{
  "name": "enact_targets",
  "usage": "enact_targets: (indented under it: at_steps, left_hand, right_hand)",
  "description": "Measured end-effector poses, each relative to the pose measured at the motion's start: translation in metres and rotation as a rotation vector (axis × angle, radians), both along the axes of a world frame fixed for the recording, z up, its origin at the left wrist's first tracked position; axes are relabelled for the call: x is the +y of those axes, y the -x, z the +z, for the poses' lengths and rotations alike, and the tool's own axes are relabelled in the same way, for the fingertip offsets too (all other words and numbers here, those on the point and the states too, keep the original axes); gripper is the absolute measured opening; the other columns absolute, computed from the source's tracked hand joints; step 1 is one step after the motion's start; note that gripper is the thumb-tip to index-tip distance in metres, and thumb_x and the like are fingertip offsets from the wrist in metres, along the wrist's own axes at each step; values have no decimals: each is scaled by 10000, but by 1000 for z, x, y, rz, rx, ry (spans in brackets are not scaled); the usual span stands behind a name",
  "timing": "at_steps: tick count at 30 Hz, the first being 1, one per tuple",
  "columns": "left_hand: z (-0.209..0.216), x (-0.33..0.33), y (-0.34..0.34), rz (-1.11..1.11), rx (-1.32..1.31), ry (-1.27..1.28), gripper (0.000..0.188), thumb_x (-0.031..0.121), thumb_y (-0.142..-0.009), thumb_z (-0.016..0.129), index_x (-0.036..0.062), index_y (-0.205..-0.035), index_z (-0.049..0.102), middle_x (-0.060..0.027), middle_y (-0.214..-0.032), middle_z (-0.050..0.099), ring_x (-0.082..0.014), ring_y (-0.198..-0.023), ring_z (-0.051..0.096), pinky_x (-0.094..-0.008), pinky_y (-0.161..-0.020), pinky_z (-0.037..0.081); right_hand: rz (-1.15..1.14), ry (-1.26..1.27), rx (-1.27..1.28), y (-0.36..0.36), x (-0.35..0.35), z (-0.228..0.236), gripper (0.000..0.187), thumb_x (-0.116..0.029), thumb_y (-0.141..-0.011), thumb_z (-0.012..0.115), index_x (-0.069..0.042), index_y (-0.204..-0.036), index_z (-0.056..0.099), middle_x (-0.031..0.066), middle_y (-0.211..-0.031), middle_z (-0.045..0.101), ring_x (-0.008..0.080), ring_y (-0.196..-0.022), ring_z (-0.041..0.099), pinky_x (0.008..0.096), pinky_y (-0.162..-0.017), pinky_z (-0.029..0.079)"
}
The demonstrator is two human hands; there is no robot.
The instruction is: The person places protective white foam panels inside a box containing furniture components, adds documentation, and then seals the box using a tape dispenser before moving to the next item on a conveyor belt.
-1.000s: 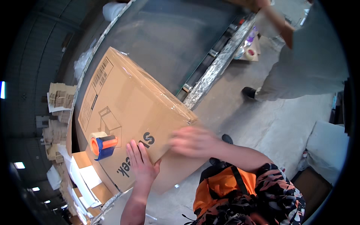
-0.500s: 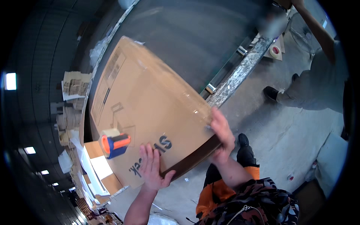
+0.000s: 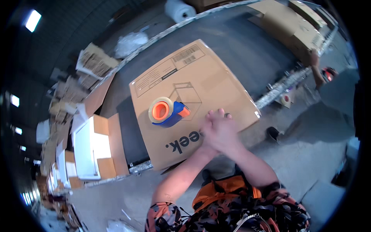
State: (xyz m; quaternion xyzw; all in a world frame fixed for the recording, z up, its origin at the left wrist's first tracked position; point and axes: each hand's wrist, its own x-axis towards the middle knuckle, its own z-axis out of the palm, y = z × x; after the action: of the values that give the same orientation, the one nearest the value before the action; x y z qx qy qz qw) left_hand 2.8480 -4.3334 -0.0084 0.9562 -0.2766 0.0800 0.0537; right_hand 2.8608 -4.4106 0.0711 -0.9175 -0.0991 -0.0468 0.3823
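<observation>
A large brown cardboard box [image 3: 216, 85] lies on the dark conveyor belt, its printed top facing up. Resting on that top is a blue and orange tape dispenser [image 3: 166, 116] with a roll of tape in it. My two hands meet over the box's near right part. The right hand [image 3: 222, 133] is folded over the left, its fingers curled and somewhat blurred. My left hand [image 3: 208, 141] is mostly covered, so its grip is hidden. What lies between the hands, if anything, does not show.
Open cartons with white panels [image 3: 87, 147] stand at the left. More brown boxes [image 3: 290, 23] sit at the belt's far right, where a co-worker's hand [image 3: 313, 58] touches one. Stacked cardboard [image 3: 94, 62] and a white wrap roll [image 3: 179, 11] are beyond the belt.
My hands have left the box's near side and right corner and come together over its top. The view has turned; the box appears squarer on the belt, with the dispenser still on top.
</observation>
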Motion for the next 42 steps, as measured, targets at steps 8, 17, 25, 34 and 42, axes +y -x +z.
enact_targets:
  at_steps: [8, 17, 25, 34, 42]
  left_hand:
    - [2, -8, -7, 30, 53, -20, 735, 308, -803, 628, -15, -1409, 366, -337, -1468, 275, -614, -1296, 274, -666, -1088, 192]
    - [14, -23, -14, 19, 240, -55, 783, 344, -767, 685, 19, -1409, 375, -331, -1469, 267, -595, -1301, 276, -642, -1095, 201]
    - [26, -27, -16, 80, 118, -1, 862, 316, -684, 747, 12, -1401, 378, -322, -1449, 315, -584, -1291, 318, -613, -1112, 210]
    - [25, -37, -18, 178, 198, -103, 972, 375, -718, 729, 27, -1479, 235, -252, -1535, 222, -520, -1371, 241, -539, -1160, 152]
    - [67, -50, -17, 151, 275, -339, 1076, 324, -706, 767, 187, -1541, 102, -247, -1569, 117, -611, -1267, 347, -614, -1067, 308]
  right_hand:
    - [-626, -252, 650, -60, 193, 5, 733, -377, -714, 756, -46, -1272, 416, 175, -1239, 482, 354, -1190, 411, 432, -1030, 324]
    - [-156, -1221, 937, -95, 29, 21, 381, -124, -768, 683, -14, -1116, 575, 160, -1052, 627, 265, -956, 648, 423, -777, 548]
    - [-133, -643, 271, -41, -158, 71, 538, -117, -605, 627, 2, -1129, 657, 113, -838, 652, 233, -806, 639, 345, -728, 504]
    - [214, 696, 371, -103, -109, 104, 452, -238, -544, 656, -42, -945, 728, 186, -842, 701, 333, -816, 685, 396, -707, 549]
    - [407, 710, 414, 24, -189, 22, 307, -278, -661, 656, -98, -900, 722, 147, -804, 677, 313, -812, 682, 439, -734, 546]
